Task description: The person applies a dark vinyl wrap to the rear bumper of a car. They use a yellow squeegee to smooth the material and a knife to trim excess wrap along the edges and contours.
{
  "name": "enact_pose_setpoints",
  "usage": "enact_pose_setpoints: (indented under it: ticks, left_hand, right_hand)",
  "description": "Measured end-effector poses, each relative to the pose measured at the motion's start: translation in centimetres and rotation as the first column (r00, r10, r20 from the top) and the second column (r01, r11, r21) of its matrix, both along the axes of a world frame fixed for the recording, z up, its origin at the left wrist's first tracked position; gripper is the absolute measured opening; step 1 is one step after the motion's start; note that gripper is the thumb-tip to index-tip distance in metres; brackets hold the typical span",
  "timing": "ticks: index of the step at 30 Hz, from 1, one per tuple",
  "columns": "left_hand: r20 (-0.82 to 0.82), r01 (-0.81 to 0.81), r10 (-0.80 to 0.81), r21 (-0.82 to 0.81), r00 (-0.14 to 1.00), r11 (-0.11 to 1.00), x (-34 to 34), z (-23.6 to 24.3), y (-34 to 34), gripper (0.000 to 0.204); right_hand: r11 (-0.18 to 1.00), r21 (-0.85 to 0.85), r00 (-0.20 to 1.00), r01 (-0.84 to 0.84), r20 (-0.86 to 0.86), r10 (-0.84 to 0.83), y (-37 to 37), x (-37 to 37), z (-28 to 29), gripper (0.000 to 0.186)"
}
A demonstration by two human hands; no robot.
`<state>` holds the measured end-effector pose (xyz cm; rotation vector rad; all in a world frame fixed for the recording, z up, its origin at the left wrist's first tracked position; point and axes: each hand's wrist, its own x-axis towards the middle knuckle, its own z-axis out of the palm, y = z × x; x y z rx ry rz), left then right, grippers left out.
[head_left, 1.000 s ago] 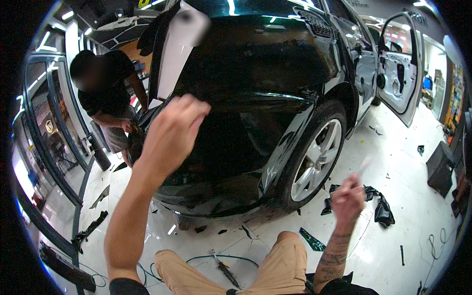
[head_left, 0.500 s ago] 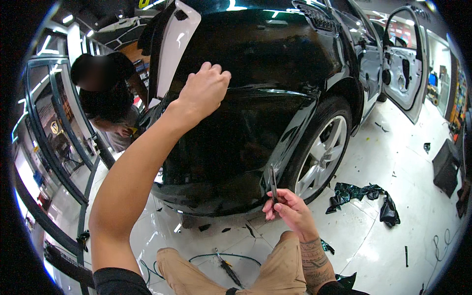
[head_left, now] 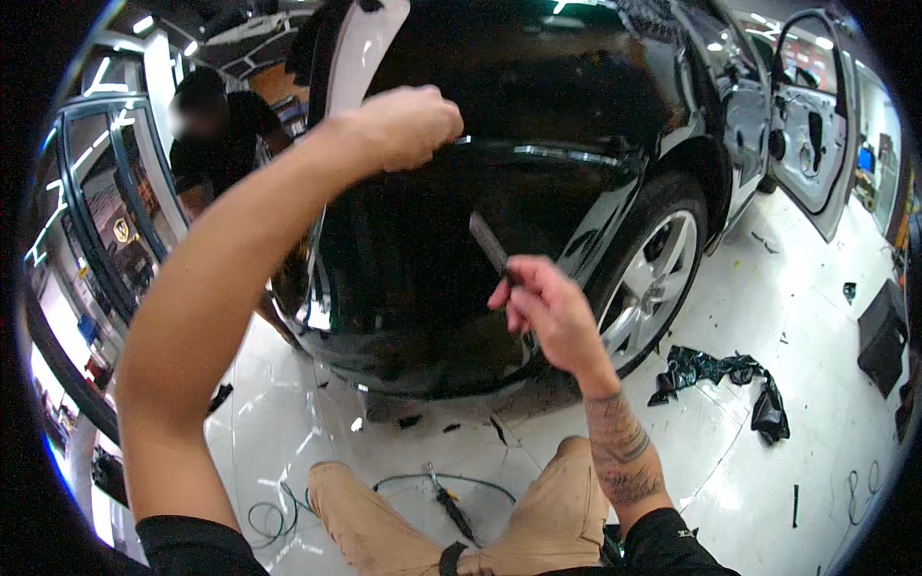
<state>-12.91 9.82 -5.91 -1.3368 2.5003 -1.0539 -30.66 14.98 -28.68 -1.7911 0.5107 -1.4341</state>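
Left of the wheel [head_left: 657,280], the right hand [head_left: 551,309] is clamping the tool [head_left: 489,241] in its fingers, long axis slanting up-left, away from the wheel; higher, farther left, the left hand [head_left: 411,127] is hanging curled, grip impossible to tell.

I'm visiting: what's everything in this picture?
Car: one, mostly black, centre
Near wheel: one, silver and black, right
Open door: one, whitish, upper right
Person: one, black clothing, upper left
Glass doors: several, dark, left
Ceiling lights: several, white, top
Block: one, black, right edge
Crumpled sheet: one, black, right floor
Scraps: several, black, floor
Hose: apparently one, green, floor
Floor tool: one, black, bottom centre
Flat tool: one, dark, before car
Trousers: one pair, tan, bottom
Left fingers: one set, bare, upper centre
Right fingers: one set, bare, on flat tool
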Motion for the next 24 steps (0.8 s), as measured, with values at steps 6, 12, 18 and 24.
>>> enact_pose_setpoints:
  ticks: [6,12,18,24]
  left_hand:
    - [-0.326,0.239,-0.179,0.152,0.928,0.959,2.1,-0.5,0.5,0.035]
    - [-0.174,0.392,-0.358,0.232,0.917,0.89,3.4,1.2,-0.2,0.026]
    - [-0.104,0.313,-0.298,0.183,0.949,0.932,2.6,1.4,-0.8,0.028]
    - [-0.056,0.362,-0.357,0.147,0.932,0.921,2.7,1.6,-0.8,0.024]
  right_hand:
    - [0.994,-0.043,0.966,0.101,0.242,-0.087,-3.4,0.9,2.1,0.015]
    - [0.952,-0.182,0.964,0.245,0.149,-0.22,-5.0,3.6,4.4,0.011]
    - [0.856,-0.296,0.903,0.424,0.207,-0.375,-6.1,5.5,4.4,0.008]
    - [0.636,-0.46,0.782,0.62,0.301,-0.546,-6.3,7.1,5.3,0.013]
